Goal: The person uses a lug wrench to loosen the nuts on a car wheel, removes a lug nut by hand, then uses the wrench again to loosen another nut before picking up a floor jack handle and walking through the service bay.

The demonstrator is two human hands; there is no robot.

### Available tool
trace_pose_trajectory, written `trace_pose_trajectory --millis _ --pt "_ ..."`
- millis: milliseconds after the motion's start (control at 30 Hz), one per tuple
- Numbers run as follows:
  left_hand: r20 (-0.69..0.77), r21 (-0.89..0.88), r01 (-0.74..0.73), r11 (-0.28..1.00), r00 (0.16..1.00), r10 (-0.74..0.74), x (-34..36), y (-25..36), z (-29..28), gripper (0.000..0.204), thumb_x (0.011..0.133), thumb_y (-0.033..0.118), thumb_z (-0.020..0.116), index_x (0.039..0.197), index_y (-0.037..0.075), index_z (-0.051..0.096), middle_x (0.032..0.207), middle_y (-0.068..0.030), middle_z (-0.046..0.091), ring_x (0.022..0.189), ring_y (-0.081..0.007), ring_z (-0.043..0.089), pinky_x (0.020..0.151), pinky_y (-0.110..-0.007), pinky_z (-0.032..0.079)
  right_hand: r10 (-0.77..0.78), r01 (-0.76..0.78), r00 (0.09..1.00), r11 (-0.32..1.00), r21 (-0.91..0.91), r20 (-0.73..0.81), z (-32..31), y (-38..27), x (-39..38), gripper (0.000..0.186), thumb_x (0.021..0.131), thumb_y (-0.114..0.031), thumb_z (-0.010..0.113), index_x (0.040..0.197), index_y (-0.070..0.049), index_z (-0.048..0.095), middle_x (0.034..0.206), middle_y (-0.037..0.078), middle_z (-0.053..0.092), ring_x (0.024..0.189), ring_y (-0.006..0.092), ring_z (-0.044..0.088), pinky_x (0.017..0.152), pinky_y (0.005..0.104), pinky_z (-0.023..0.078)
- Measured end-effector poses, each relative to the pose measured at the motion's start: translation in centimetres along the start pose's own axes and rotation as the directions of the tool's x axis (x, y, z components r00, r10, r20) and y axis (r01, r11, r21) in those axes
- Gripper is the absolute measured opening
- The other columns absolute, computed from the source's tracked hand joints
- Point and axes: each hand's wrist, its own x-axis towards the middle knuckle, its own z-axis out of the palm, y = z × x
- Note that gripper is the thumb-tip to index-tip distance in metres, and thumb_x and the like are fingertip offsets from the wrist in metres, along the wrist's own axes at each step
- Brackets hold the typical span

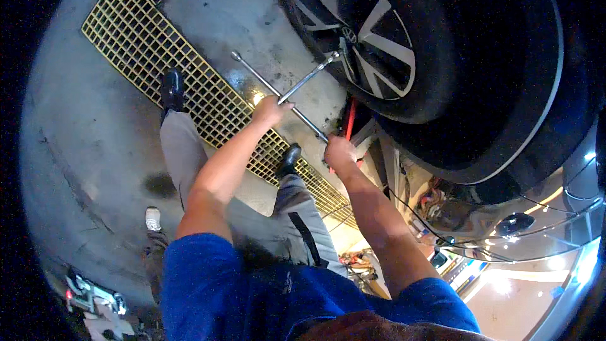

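A four-way lug wrench (308, 78) of bright metal is held in both my hands in front of a car wheel (382, 45) with silver and black spokes. My left hand (271, 111) is closed around the wrench near its crossing. My right hand (341, 153) is wrapped round the end of one arm, hiding its tip. A second arm points toward the wheel, its socket overlapping the rim's edge in view; I cannot tell whether it touches. The opposite end of the long bar sticks out freely to the upper left.
A dark car body (505, 76) rises at the right above the tyre. Beside my right hand is a red bar (351, 119) under the car. Yellow floor grating (189, 57) runs beneath my feet. Another person's white shoe (153, 218) shows behind at left, near a metal device (95, 297).
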Motion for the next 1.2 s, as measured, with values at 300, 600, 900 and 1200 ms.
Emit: trace_pose_trajectory --millis 300,600,900,1200 --pt "-0.071 0.098 -0.036 0.995 0.997 0.043 -1.2 6.4 -5.2 0.045 0.076 0.048 0.066 0.090 0.005 0.066 0.083 -0.0203 0.065 0.081 -0.0379 0.062 0.071 -0.046 0.048 -0.060 0.068 0.992 0.995 0.071 -0.106 -2.1 0.7 0.1 0.019 0.082 -0.014 0.049 0.095 -0.008 0.060 0.085 0.020 0.066 0.081 0.0358 0.065 0.070 0.0449 0.052" --pt "-0.012 0.103 0.000 0.995 1.000 0.001 0.3 7.1 -6.1 0.044 0.077 0.047 0.066 0.091 0.006 0.066 0.085 -0.0203 0.065 0.081 -0.0373 0.062 0.073 -0.045 0.048 -0.077 0.103 0.984 0.981 0.163 -0.159 -3.9 0.6 -1.0 0.019 0.081 -0.014 0.050 0.095 -0.007 0.060 0.086 0.019 0.065 0.083 0.0351 0.064 0.073 0.0458 0.052" --pt "-0.058 -0.007 -0.044 0.999 0.997 0.044 1.1 7.7 -3.9 0.041 0.076 0.043 0.069 0.089 0.004 0.066 0.081 -0.0202 0.064 0.079 -0.0364 0.063 0.071 -0.044 0.048 -0.056 0.089 0.989 0.964 0.251 -0.134 -1.1 3.9 2.8 0.017 0.079 -0.020 0.060 0.091 -0.008 0.061 0.079 0.018 0.063 0.079 0.0352 0.063 0.071 0.0449 0.050" --pt "-0.167 0.148 0.165 0.975 0.976 -0.140 1.3 10.4 -3.7 0.039 0.074 0.040 0.071 0.081 0.002 0.063 0.076 -0.0209 0.064 0.074 -0.0393 0.063 0.065 -0.047 0.049 -0.081 0.153 0.982 0.875 0.460 -0.173 3.7 2.1 10.3 0.022 0.083 -0.031 0.058 0.094 -0.014 0.064 0.080 0.018 0.064 0.075 0.0399 0.062 0.067 0.0484 0.049"
